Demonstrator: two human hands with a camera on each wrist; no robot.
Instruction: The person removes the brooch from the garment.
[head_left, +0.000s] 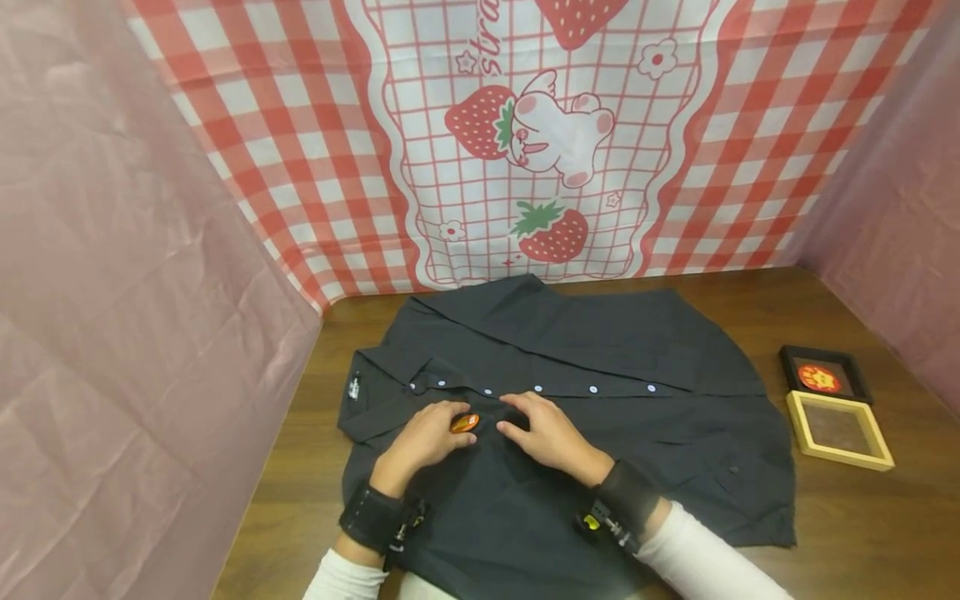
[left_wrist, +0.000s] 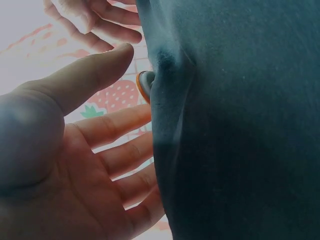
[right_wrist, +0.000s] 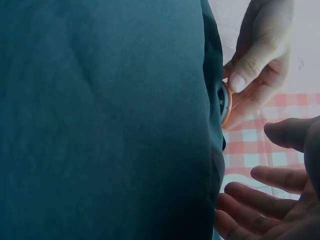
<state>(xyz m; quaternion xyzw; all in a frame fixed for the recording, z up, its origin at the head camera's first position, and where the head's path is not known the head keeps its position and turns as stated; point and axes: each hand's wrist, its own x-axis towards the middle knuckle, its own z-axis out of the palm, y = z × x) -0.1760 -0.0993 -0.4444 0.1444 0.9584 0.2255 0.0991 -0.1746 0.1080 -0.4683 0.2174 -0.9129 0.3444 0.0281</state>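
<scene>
A dark grey button-up shirt lies spread on the wooden table, its row of pale buttons across the middle. An orange round badge is on its front; edge-on in the left wrist view, the badge meets a pucker in the cloth. My left hand lies around the badge, thumb on one side and fingers on the other, not pinching it in the left wrist view. To its right, my right hand hovers at the shirt with fingers spread, holding nothing; the right wrist view shows these fingers loosely extended.
At the right of the table lie a black frame with a red and yellow round piece in it and a light wooden frame. A red checked strawberry cloth hangs behind; pink cloth hangs at the sides.
</scene>
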